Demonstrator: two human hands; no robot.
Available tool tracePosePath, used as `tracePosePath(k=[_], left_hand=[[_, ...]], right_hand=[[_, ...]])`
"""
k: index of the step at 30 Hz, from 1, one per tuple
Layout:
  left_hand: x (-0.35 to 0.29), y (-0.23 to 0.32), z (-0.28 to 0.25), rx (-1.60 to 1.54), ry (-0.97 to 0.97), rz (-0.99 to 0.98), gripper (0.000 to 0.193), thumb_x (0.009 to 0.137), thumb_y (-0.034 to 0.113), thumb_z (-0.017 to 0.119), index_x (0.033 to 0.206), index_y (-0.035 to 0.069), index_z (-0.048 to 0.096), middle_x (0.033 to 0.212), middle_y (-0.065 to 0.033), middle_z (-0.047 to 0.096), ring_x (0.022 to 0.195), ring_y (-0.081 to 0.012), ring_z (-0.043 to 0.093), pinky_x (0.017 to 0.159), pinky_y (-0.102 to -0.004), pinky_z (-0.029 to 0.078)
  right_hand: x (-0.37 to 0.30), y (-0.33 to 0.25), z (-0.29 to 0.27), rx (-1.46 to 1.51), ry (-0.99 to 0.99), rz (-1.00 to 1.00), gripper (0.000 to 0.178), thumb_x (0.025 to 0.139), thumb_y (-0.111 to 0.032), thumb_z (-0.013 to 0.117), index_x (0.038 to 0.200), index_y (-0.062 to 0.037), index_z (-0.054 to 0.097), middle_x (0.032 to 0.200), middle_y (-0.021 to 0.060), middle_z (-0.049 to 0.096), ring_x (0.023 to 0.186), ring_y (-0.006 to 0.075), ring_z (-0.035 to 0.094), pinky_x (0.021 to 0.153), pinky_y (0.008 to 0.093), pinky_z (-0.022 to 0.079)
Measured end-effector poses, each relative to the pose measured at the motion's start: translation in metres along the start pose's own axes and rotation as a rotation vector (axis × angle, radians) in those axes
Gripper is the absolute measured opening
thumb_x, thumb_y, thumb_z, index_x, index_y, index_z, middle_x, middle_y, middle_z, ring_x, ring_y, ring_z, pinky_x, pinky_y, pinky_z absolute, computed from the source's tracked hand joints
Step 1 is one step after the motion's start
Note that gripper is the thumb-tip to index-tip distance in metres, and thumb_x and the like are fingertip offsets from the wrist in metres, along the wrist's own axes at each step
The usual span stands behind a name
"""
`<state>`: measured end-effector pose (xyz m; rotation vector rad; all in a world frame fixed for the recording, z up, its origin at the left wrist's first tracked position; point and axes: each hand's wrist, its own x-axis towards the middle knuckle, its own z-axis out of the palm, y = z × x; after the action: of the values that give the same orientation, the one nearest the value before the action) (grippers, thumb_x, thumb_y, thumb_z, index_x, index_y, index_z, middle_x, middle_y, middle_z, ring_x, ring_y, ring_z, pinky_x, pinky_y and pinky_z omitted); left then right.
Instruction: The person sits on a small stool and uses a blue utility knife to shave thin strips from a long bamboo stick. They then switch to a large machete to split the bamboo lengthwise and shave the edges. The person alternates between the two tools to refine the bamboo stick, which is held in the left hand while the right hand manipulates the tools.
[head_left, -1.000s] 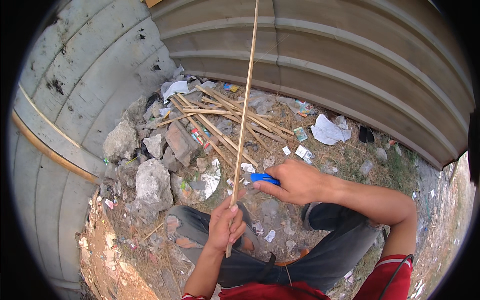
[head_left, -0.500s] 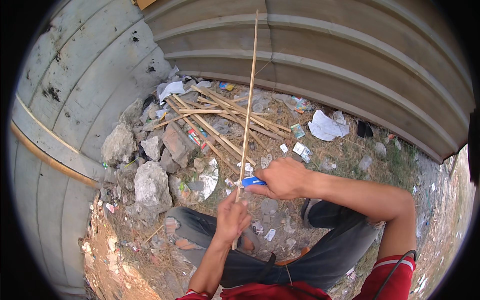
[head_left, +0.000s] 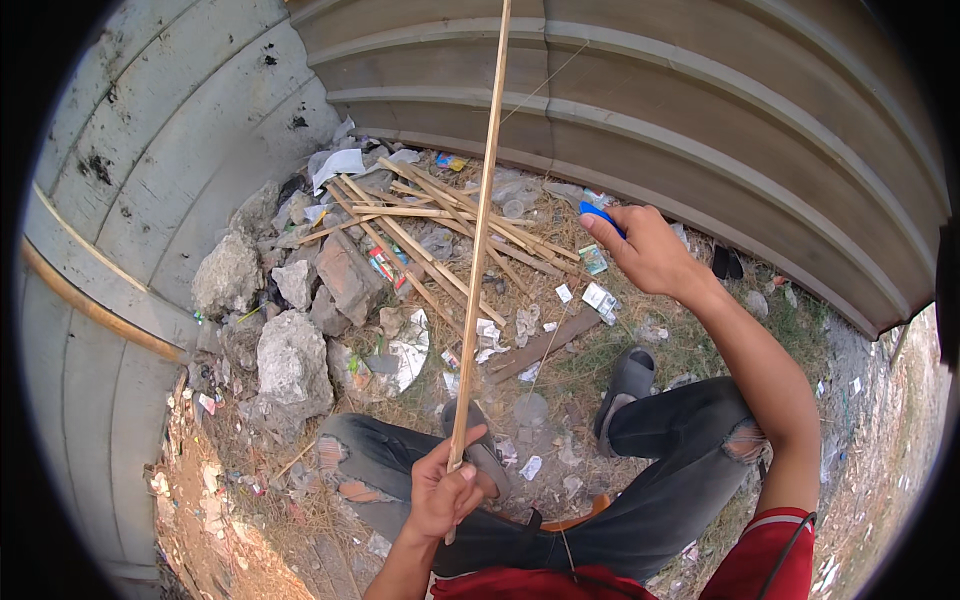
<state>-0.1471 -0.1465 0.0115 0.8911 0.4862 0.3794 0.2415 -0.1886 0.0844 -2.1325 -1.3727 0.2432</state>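
Note:
My left hand (head_left: pixel 442 492) is closed round the lower end of a long, thin wooden strip (head_left: pixel 484 215). The strip stands nearly upright in front of me, and its top runs out of the picture. Out to the right and farther forward, my right hand (head_left: pixel 650 250) grips a blue utility knife (head_left: pixel 601 216), apart from the strip. Much of the knife is covered by the fingers, and its blade cannot be made out. A fine pale sliver (head_left: pixel 545 82) shows against the metal wall, right of the strip.
Several wooden strips (head_left: pixel 405 238) lie in a loose pile ahead, beside rocks (head_left: pixel 293 362) on the left. A brown board (head_left: pixel 548 345) and litter lie on the dry grass. A corrugated metal wall (head_left: pixel 700 120) closes off the far side, a grey panel wall (head_left: pixel 190 150) the left.
My right hand with the knife has moved away from the strip, forward and to the right. My left hand has come lower and nearer to me, still holding the strip.

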Motion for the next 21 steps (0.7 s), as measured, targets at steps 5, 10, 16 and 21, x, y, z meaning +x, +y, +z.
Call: tracePosePath(k=[5,10,16,21], left_hand=[[0.034,0.017,0.004,0.038,0.096,0.073,0.047,0.100,0.005,0.046,0.146,-0.004,0.042,0.052,0.0033,0.031,0.036,-0.0044,0.024,0.035,-0.0230,0.025],[0.050,0.008,0.017,-0.016,0.099,0.073,0.046,0.100,0.007,0.046,0.144,-0.003,0.043,0.052,0.0033,0.031,0.036,-0.0051,0.024,0.035,-0.0230,0.025],[0.051,0.010,0.019,-0.016,0.121,0.100,0.039,0.100,0.007,0.046,0.138,-0.002,0.047,0.051,0.0030,0.032,0.035,-0.0053,0.025,0.034,-0.0228,0.025],[0.052,0.006,0.017,0.012,0.096,0.097,0.032,0.099,0.005,0.047,0.131,-0.002,0.052,0.051,0.0037,0.033,0.035,-0.0051,0.025,0.034,-0.0228,0.025]], right_hand=[[-0.030,-0.066,0.027,-0.037,-0.279,-0.262,0.060,0.099,-0.054,0.051,0.084,0.0010,0.070,0.068,0.0244,0.064,0.067,0.0442,0.065,0.067,0.0527,0.052],[-0.051,-0.079,0.054,-0.083,-0.383,-0.401,0.055,0.097,-0.055,0.052,0.089,-0.0029,0.068,0.065,0.0196,0.065,0.066,0.0430,0.066,0.063,0.0534,0.053],[-0.056,-0.077,0.058,-0.100,-0.381,-0.468,0.053,0.097,-0.055,0.052,0.093,-0.0046,0.068,0.065,0.0184,0.065,0.062,0.0420,0.065,0.060,0.0520,0.054],[-0.056,-0.080,0.062,-0.077,-0.375,-0.504,0.053,0.097,-0.056,0.053,0.093,-0.0057,0.069,0.066,0.0181,0.066,0.062,0.0413,0.066,0.060,0.0516,0.054]])
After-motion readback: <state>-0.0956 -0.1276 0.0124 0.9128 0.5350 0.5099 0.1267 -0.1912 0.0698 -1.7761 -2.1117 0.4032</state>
